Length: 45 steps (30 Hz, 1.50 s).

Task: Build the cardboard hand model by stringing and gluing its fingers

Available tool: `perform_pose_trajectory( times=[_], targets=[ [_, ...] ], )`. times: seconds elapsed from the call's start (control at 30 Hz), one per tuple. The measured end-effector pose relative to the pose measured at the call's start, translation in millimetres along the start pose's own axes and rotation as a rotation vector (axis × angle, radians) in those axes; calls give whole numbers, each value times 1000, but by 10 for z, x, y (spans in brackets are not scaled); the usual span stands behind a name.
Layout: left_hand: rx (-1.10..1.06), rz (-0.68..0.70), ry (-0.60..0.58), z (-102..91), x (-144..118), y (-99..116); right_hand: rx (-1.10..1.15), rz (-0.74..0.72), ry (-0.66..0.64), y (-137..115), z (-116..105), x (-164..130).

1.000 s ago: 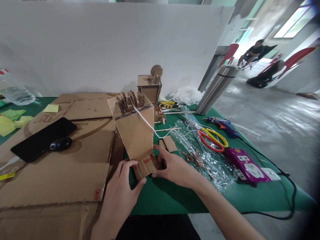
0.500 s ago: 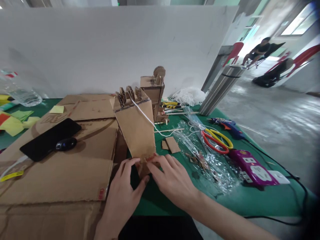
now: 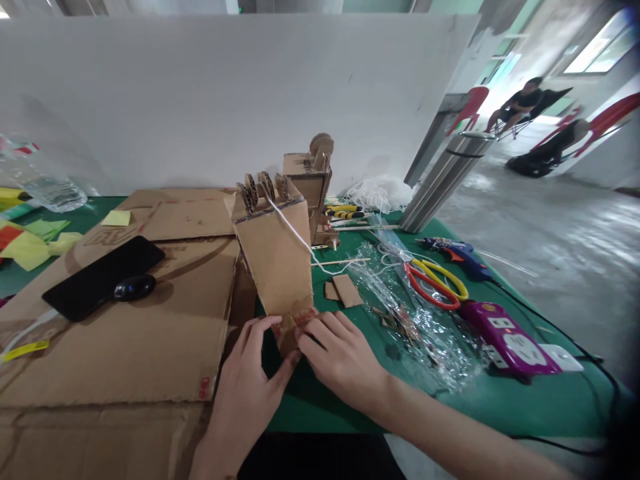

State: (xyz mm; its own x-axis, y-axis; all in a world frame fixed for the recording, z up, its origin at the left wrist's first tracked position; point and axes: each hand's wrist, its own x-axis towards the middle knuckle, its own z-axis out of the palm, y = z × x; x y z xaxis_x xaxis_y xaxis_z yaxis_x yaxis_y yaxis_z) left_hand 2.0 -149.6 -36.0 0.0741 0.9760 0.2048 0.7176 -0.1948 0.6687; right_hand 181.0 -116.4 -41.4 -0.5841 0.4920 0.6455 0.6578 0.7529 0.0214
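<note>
A tapered cardboard model (image 3: 277, 260) stands on the green table, with several cardboard discs (image 3: 260, 189) along its top edge. From the discs a white string (image 3: 295, 230) runs down its face and off to the right. My left hand (image 3: 253, 373) grips the model's lower left edge between thumb and fingers. My right hand (image 3: 337, 350) is closed on the lower right side, its fingertips pressed at a brown taped patch (image 3: 293, 327). A second cardboard structure (image 3: 310, 183) with a disc on top stands just behind.
Cardboard sheets (image 3: 130, 360) cover the left side, bearing a black phone (image 3: 103, 277) and a mouse (image 3: 135, 287). To the right lie scissors (image 3: 435, 283), a glue gun (image 3: 460, 257), a purple power strip (image 3: 513, 340), plastic wrapping (image 3: 425, 340) and a steel flask (image 3: 445, 183). A person sits far off.
My right hand's fingers have slid slightly down and inward over the taped patch, baring more of the red marking. My left hand keeps its hold, and the view shifts slightly.
</note>
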Motion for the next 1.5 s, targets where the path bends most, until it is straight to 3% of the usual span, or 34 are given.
perform_pose_trajectory(
  times=[0.9,1.13,1.5],
  targets=[
    [3,-8,25,0,18,21,-13,4,11,8,27,-12],
    [-11,-19,27,-13,7,23,12,54,-63,16,6,2],
    [34,-14,-5,-37,5,36,-51,143,-73,240,-135,-183]
  ],
)
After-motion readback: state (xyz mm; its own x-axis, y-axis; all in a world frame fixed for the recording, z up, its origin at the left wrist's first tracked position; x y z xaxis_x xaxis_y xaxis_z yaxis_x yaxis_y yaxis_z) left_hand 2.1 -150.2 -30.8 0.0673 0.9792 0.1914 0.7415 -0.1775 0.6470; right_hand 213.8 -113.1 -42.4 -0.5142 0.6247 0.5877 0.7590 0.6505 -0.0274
